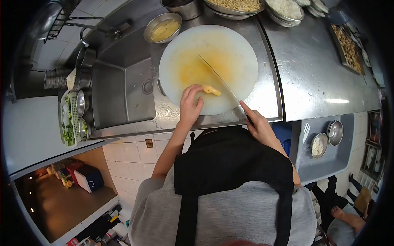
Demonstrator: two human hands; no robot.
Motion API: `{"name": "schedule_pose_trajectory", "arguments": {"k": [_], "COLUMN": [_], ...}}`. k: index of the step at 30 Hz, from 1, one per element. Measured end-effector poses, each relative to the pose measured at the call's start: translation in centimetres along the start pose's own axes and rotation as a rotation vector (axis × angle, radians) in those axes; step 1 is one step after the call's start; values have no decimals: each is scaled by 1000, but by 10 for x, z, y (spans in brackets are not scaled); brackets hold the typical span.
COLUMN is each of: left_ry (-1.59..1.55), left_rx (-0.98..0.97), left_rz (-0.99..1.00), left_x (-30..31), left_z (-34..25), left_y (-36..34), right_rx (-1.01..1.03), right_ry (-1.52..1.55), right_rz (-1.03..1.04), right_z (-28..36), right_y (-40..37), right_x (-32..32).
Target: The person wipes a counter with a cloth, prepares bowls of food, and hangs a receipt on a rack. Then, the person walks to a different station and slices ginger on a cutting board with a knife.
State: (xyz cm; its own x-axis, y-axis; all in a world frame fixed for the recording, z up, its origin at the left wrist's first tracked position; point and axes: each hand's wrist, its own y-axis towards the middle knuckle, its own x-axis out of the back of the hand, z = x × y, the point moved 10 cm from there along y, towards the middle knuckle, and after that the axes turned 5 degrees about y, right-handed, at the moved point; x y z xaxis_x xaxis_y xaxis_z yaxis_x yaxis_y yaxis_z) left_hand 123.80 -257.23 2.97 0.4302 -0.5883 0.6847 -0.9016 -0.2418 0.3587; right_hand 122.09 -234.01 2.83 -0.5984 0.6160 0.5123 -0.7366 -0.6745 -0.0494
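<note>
A round white cutting board (238, 49) with a yellow-orange stain lies on the steel counter. On its lower part is a small knobby yellow piece of ginger (212, 90), seemingly peeled. My left hand (191, 104) has its curled fingertips on the left end of that piece, the thumb slightly apart below. In my right hand (258, 123), at the board's lower right edge, is the dark handle of a knife (219, 76). The long thin blade slants up and left across the board, its edge just right of the ginger.
A bowl of yellow strips (165, 29) stands behind the board, near a bowl of noodle-like strands (236, 5). To the left is a steel sink (123, 88), beside a basket of greens (67, 127). At lower right, a grey tub (305, 160) holds metal bowls; another person (347, 221) is nearby.
</note>
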Motion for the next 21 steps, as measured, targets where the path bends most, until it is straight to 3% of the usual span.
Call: {"name": "schedule_pose_trajectory", "arguments": {"k": [2, 7, 10, 14, 20, 21], "left_ry": [58, -93, -224, -215, -163, -83], "left_rx": [-21, 132, 109, 27, 153, 66], "left_rz": [-18, 39, 25, 32, 10, 5], "left_x": [7, -11, -20, -11, 1, 0], "left_z": [-6, -5, -1, 2, 7, -3], "left_y": [0, 7, 9, -2, -13, -10], "right_rx": [9, -15, -18, -17, -10, -8], "right_ry": [-5, -22, -27, -29, -36, -37], "right_rz": [-3, 28, 35, 45, 41, 43], "right_z": [2, 1, 0, 1, 1, 2], "right_y": [-2, -5, -5, -7, -8, -8], "right_x": [0, 0, 0, -1, -2, -2]}}
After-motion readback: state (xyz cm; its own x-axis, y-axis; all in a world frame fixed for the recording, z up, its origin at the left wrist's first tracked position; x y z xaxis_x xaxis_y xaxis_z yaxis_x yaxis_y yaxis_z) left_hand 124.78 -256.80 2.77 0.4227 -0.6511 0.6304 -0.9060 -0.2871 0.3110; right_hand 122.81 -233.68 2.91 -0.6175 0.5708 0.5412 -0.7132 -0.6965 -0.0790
